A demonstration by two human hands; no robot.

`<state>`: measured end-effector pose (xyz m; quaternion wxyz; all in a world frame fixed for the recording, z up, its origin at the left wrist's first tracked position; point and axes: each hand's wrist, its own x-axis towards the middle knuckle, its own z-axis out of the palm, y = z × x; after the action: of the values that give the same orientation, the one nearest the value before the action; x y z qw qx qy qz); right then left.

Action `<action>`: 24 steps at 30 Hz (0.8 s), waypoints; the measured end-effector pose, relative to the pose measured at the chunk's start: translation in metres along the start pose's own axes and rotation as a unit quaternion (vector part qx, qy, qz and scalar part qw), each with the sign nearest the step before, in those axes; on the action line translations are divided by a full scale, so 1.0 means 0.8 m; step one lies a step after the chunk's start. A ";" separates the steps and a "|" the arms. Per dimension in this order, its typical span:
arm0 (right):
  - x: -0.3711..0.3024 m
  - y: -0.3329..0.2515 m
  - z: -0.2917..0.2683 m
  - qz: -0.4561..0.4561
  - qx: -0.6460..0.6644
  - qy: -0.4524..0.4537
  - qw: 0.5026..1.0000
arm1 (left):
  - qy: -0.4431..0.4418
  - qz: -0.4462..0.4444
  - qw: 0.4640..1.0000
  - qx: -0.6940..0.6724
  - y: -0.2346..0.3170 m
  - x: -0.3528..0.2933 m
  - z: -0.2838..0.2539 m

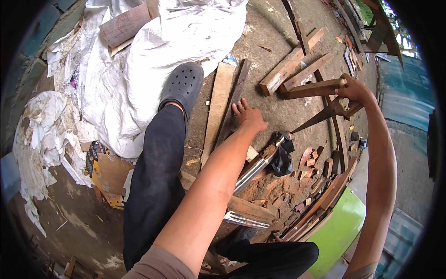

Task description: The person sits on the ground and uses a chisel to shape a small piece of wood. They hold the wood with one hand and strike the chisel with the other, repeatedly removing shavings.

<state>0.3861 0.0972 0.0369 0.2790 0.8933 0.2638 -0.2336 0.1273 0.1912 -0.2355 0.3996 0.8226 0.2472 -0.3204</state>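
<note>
My left hand [250, 118] reaches forward with its fingers spread, the tips at a dark narrow wooden strip [239, 86]; whether they press on it I cannot tell. Beside that strip lies a wider pale board [218, 100]. On the right, my right hand [355, 89] is closed around the end of a squared wooden piece [311, 89]. Just under this hand is a handsaw [320, 117], its handle close to my wrist and its toothed blade slanting down to the left. Several other timber pieces [290, 67] lie beyond the held one.
A large white sack sheet [139, 88] with a round log [124, 24] on it spreads at the far left. Near my legs are wood offcuts [306, 172], sawdust, a black plastic scrap [282, 160] and a bright green panel [339, 230]. My foot in a dark clog [183, 86] rests at the sheet's edge.
</note>
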 end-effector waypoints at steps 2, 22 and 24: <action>0.001 0.013 0.003 -0.006 -0.004 -0.001 1.000 | -0.001 0.003 1.000 0.003 0.002 -0.001 0.000; 0.008 0.006 0.003 -0.039 -0.016 0.024 0.999 | -0.061 -0.064 0.996 0.027 0.036 0.009 -0.019; 0.002 -0.004 -0.001 -0.045 -0.022 0.022 0.999 | -0.036 -0.072 0.997 -0.002 0.037 0.014 -0.020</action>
<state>0.3859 0.1002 0.0354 0.2823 0.8789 0.3148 -0.2207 0.1599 0.1896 -0.2212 0.3854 0.7898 0.2916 -0.3777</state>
